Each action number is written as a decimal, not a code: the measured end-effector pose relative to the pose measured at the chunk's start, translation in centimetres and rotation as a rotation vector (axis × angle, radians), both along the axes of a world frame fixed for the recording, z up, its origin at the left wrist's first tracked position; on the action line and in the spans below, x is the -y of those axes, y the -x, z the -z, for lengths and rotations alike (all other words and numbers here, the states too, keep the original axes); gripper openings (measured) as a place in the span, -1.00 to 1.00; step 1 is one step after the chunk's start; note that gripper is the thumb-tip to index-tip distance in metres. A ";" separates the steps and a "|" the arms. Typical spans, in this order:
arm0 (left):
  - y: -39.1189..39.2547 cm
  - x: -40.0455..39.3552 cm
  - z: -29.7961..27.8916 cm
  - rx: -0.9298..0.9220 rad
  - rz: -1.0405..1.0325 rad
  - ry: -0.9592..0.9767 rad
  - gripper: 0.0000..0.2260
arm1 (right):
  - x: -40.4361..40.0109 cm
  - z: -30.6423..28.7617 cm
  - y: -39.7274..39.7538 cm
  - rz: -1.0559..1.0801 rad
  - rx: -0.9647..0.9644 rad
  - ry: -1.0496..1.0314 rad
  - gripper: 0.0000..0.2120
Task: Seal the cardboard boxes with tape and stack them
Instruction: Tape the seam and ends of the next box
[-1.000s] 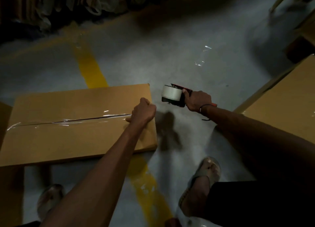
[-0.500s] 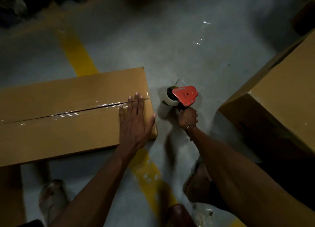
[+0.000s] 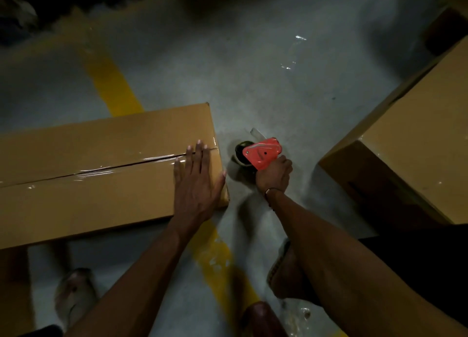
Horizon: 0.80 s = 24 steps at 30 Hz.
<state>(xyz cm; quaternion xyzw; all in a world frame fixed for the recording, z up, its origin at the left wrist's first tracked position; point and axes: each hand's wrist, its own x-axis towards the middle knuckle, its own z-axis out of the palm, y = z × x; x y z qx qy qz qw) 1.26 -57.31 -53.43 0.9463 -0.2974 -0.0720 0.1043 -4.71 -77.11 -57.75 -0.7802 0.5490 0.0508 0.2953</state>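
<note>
A long cardboard box lies at the left with clear tape along its centre seam. My left hand rests flat on the box's right end, fingers straight over the taped seam. Just right of that end, down beside the box's side, my right hand grips the handle of a red tape dispenser with a tape roll on it. A strip of tape sticks up from the dispenser's far side.
A second, larger cardboard box stands at the right. The grey concrete floor has a yellow painted line running under the long box. My feet in sandals are at the bottom. Tape scraps glint on the floor.
My left hand opened from a fist and pressed flat on the box end. My right hand brought the dispenser down beside the box's right end, and the view tilted lower.
</note>
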 end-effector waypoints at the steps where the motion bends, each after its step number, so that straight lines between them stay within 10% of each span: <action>1: 0.0 0.0 0.0 -0.011 0.004 0.003 -0.31 | -0.7 -1.3 -0.2 -0.013 0.054 0.076 -0.41; 8: -1.0 -0.8 -0.8 -0.025 0.055 -0.008 -0.38 | -7.2 -6.8 -4.6 -0.343 0.553 -0.115 -0.55; 18: -2.4 -6.9 -2.1 -0.037 -0.091 0.097 -0.37 | -8.4 -7.0 -8.3 -0.272 0.201 -0.359 -0.29; 24: -4.4 -10.2 -1.4 -0.018 -0.054 0.004 -0.31 | -11.4 -8.3 -7.2 -0.628 0.522 0.176 -0.49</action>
